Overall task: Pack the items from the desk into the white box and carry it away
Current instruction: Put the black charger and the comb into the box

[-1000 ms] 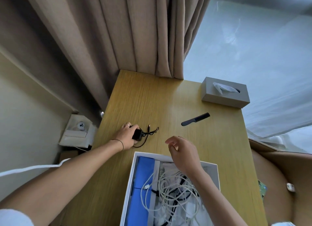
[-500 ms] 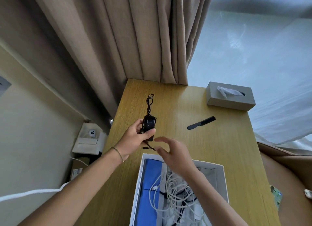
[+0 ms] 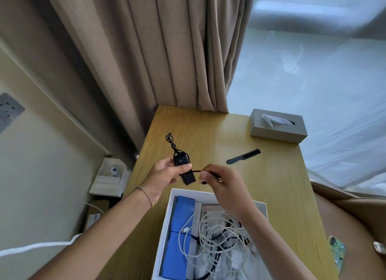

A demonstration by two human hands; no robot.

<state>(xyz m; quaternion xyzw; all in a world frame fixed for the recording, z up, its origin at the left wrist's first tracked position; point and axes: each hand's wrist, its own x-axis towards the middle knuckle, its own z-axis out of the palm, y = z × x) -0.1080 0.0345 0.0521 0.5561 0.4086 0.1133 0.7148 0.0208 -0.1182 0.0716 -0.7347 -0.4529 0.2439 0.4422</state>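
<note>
Left hand (image 3: 165, 174) now gripping black adapter (image 3: 183, 169), lifted off desk (image 3: 261, 183) since a second ago, held above white box (image 3: 170, 215); right hand (image 3: 221, 182) pinching its cord (image 3: 197, 171). Probably tidying cord before dropping in. Comb (image 3: 243, 156), tissue box (image 3: 278, 128) unpacked.

This looks like a bedroom or hotel-style room in a home. A wooden desk (image 3: 240, 196) stands pushed against beige floor-length curtains (image 3: 167, 49) and a sheer white one (image 3: 313, 81) (daylight glows through it). A grey tissue box (image 3: 278, 129) sits at the desk's far right corner, a black comb (image 3: 243, 156) near it, and a wall socket (image 3: 8, 110) shows at left.
</note>
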